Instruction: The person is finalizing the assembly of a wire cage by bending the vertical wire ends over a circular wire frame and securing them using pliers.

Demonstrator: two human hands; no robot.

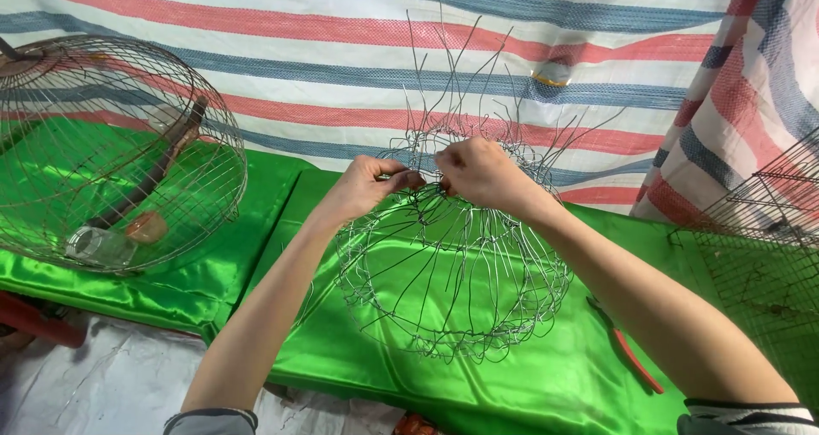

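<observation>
A half-woven round wire basket frame [452, 281] stands on the shiny green cloth [546, 375], with loose wire ends sticking up at its far rim. My left hand [371, 183] pinches a wire at the frame's upper rim. My right hand [482, 172] grips the wires right beside it, fingertips nearly touching the left hand's. Both forearms reach over the frame from the near edge.
A finished domed wire cage [111, 153] with a wooden perch and small cups sits at the left. Red-handled pliers [627, 350] lie on the cloth to the right. A flat wire mesh cage [759, 239] is at the right edge. A striped tarp hangs behind.
</observation>
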